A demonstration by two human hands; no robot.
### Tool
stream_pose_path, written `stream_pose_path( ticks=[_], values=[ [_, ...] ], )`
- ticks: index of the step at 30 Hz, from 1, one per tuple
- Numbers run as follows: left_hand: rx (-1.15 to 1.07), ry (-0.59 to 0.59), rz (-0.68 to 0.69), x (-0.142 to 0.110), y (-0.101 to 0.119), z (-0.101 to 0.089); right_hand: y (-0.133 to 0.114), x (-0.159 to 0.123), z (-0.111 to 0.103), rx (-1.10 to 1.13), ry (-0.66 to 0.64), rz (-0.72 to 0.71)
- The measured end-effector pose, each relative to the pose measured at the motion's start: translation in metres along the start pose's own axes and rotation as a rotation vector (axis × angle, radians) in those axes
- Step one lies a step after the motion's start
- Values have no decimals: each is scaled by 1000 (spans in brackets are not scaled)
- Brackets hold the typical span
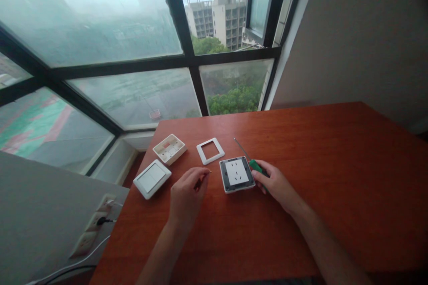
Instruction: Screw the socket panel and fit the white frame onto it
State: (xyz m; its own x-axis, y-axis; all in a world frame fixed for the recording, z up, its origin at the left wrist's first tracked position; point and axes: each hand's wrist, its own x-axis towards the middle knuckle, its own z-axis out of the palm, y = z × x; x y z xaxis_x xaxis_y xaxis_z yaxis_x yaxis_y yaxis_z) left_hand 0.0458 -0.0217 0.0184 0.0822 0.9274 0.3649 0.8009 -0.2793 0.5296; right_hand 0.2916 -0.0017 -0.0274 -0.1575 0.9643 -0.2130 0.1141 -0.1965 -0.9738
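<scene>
No lettering, brand, number or sign can be read here. The front of the white socket, the switch plate, the open frame and the shallow box bear no legible print, nor does the green handle of the screwdriver. Any small marks on these, or on the wall outlets, are probably too small and blurred to make out.

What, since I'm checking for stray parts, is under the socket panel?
A white rim shows beneath the near edge of the socket panel, against the brown tabletop. Anything else underneath is covered and cannot be seen.
</scene>
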Motion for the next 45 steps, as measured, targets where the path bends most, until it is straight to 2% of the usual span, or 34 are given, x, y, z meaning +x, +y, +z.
stream_pose_path(
  ticks=[3,7,10,14,23,36,45],
  values=[
    [-89,-126,118,15,19,16,-1,0,0,0,3,0],
    [-80,-266,241,39,36,34,-4,-1,1,1,-5,3],
    [-72,-378,303,54,43,39,-7,-2,2,5,-6,1],
    [-52,-468,327,63,48,38,-9,-2,3,13,-12,-1],
    [-16,-470,362,65,46,39,-10,-1,6,37,-11,-12],
    [215,-553,444,66,61,38,-8,1,7,44,-18,-49],
    [195,-593,441,64,62,39,-8,2,8,34,-16,-61]
  ],
)
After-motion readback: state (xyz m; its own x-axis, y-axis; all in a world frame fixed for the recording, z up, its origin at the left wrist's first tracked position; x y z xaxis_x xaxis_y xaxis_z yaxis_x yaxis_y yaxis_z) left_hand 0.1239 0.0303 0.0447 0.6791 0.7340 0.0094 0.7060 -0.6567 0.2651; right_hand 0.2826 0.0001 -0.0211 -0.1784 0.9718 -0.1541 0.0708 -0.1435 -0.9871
